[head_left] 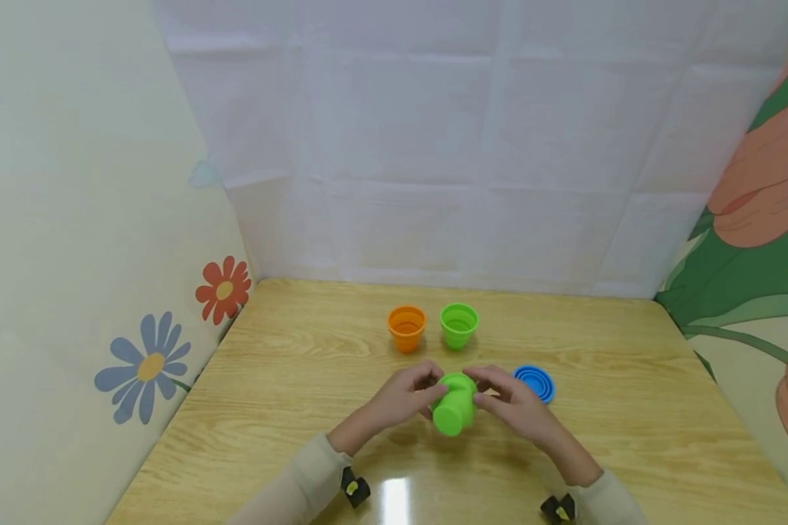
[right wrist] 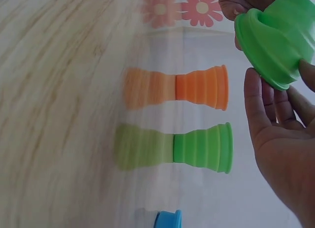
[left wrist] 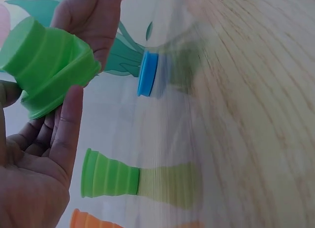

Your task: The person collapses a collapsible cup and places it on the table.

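Between both hands, above the table, is a green collapsible cup, tilted with its flat base toward me. One side of its wall is buckled inward near the rim, as the left wrist view shows on the held cup. My left hand grips it from the left, thumb on the wall and fingers under the rim. From the right, my right hand pinches the rim side between thumb and fingertips. Closest to the right hand lies a blue collapsible cup, folded flat.
Beyond the hands an orange cup and a second green cup stand upright and expanded, side by side. The wooden table meets a white cloth at the back, with flower-patterned walls on both sides.
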`<action>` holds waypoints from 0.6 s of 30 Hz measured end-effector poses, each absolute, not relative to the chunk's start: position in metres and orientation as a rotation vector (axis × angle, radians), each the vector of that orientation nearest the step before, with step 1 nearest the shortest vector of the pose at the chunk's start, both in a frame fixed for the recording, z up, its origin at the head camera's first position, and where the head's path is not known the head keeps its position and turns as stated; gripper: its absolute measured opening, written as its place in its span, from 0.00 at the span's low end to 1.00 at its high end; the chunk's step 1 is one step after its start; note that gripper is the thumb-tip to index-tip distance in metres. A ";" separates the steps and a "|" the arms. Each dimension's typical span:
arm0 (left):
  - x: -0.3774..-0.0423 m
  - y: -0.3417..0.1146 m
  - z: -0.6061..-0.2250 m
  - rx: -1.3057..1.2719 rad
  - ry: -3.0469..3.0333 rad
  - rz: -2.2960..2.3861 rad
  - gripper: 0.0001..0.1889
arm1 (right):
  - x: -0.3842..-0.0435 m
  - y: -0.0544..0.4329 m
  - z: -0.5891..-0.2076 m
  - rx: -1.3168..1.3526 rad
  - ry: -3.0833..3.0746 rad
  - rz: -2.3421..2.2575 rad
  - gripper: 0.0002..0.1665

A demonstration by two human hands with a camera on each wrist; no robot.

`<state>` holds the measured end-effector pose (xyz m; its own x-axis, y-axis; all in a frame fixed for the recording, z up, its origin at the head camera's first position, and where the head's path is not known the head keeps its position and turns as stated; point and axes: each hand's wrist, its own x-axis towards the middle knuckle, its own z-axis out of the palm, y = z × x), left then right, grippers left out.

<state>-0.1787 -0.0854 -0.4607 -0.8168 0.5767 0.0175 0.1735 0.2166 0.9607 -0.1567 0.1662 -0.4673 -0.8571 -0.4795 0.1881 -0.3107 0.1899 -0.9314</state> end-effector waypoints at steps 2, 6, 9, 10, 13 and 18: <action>-0.179 -0.084 -0.460 0.698 2.159 1.609 0.12 | -0.157 0.166 -0.467 -0.764 2.320 -1.728 0.25; -0.180 -0.083 -0.459 0.697 2.176 1.580 0.13 | -0.158 0.165 -0.467 -0.736 2.336 -1.699 0.26; -0.180 -0.082 -0.459 0.684 2.182 1.572 0.14 | -0.158 0.165 -0.467 -0.703 2.329 -1.700 0.26; -0.180 -0.081 -0.458 0.682 2.178 1.579 0.14 | -0.157 0.165 -0.467 -0.685 2.321 -1.706 0.26; -0.180 -0.080 -0.458 0.693 2.189 1.621 0.14 | -0.157 0.166 -0.468 -0.680 2.282 -1.747 0.26; -0.180 -0.079 -0.459 0.734 2.233 1.672 0.15 | -0.156 0.169 -0.467 -0.728 2.226 -1.795 0.28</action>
